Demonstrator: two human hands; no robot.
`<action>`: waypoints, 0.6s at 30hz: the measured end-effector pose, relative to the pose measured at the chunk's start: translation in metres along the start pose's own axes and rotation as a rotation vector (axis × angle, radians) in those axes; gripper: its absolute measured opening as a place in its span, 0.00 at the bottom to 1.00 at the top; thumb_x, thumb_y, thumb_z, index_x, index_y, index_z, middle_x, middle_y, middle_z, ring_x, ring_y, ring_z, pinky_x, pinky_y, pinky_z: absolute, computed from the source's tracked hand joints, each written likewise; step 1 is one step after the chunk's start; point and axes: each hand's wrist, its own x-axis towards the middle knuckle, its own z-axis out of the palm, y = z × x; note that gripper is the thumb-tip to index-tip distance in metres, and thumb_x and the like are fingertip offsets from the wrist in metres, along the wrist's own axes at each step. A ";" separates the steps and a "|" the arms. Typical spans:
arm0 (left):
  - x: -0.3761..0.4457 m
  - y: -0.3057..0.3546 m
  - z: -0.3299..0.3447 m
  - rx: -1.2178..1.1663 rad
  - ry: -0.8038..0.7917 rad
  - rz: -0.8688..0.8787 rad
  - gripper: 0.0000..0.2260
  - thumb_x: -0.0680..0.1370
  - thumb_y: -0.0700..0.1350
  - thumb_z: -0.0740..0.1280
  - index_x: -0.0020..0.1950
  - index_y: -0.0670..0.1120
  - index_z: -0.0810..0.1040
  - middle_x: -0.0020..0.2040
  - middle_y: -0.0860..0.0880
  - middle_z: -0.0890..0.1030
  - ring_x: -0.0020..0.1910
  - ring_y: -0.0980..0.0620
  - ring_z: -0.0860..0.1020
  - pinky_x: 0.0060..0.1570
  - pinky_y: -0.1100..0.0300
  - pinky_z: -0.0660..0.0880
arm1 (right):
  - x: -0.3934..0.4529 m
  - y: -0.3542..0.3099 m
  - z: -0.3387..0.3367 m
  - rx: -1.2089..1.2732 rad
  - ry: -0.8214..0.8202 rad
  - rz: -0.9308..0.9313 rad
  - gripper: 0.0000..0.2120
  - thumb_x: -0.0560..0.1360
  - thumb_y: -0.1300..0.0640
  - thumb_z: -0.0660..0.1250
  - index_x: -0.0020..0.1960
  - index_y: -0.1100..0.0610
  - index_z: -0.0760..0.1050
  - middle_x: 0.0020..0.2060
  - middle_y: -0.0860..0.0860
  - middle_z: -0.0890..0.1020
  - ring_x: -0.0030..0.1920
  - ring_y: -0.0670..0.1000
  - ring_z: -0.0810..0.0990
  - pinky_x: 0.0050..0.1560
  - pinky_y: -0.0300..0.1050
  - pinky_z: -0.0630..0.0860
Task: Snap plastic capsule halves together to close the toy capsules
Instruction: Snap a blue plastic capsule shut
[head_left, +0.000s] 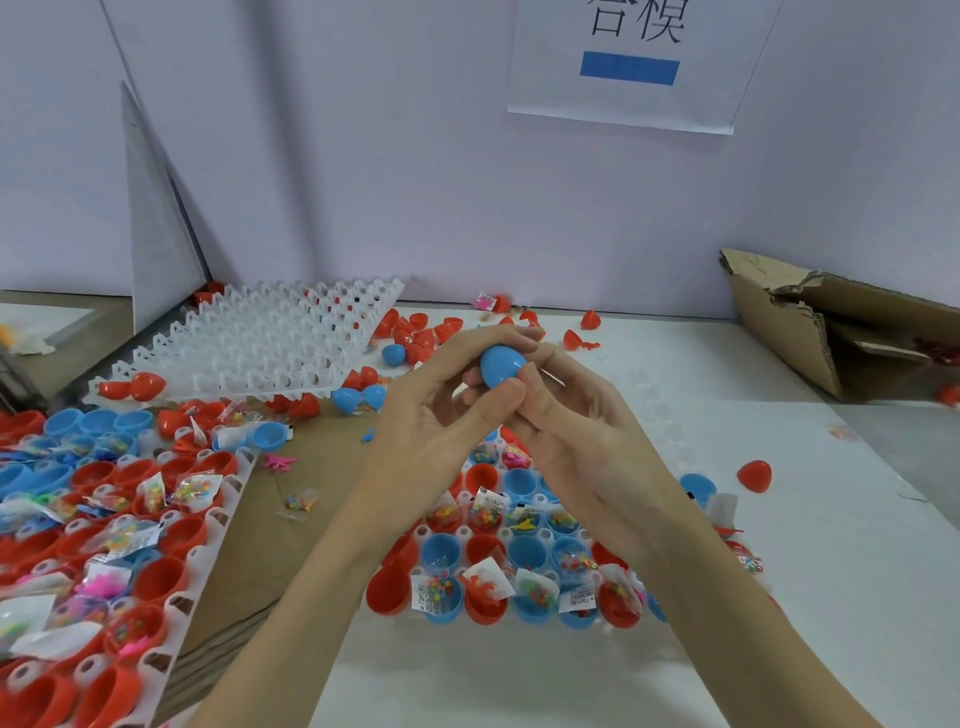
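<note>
Blue capsule (501, 368) gripped between both hands, above the tray (540, 535). Left hand (436, 415) fingers curled over its top; right hand (566, 431) thumb and fingers curled around its lower side.

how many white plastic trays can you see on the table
3: an empty tray at back left, a filled tray at left, a filled tray under the hands. More may be hidden.
</note>
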 end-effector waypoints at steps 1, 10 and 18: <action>0.000 0.000 0.000 0.000 -0.002 0.001 0.15 0.80 0.46 0.68 0.64 0.41 0.80 0.64 0.49 0.82 0.68 0.49 0.78 0.63 0.63 0.76 | 0.000 0.001 0.000 0.010 0.008 -0.002 0.23 0.74 0.54 0.68 0.65 0.65 0.75 0.59 0.60 0.83 0.63 0.60 0.81 0.69 0.54 0.75; 0.001 0.002 0.002 -0.016 -0.013 -0.058 0.17 0.81 0.46 0.67 0.70 0.47 0.78 0.66 0.54 0.81 0.68 0.55 0.77 0.62 0.67 0.75 | 0.002 0.002 -0.003 -0.066 0.045 -0.031 0.22 0.74 0.53 0.68 0.65 0.61 0.77 0.60 0.57 0.83 0.63 0.57 0.82 0.68 0.54 0.75; 0.004 -0.001 0.002 0.035 0.126 -0.169 0.16 0.79 0.47 0.70 0.67 0.48 0.79 0.59 0.52 0.84 0.58 0.51 0.83 0.56 0.61 0.80 | 0.010 0.011 -0.013 -0.813 0.200 -0.444 0.18 0.73 0.56 0.75 0.61 0.55 0.75 0.54 0.45 0.83 0.53 0.44 0.83 0.56 0.34 0.79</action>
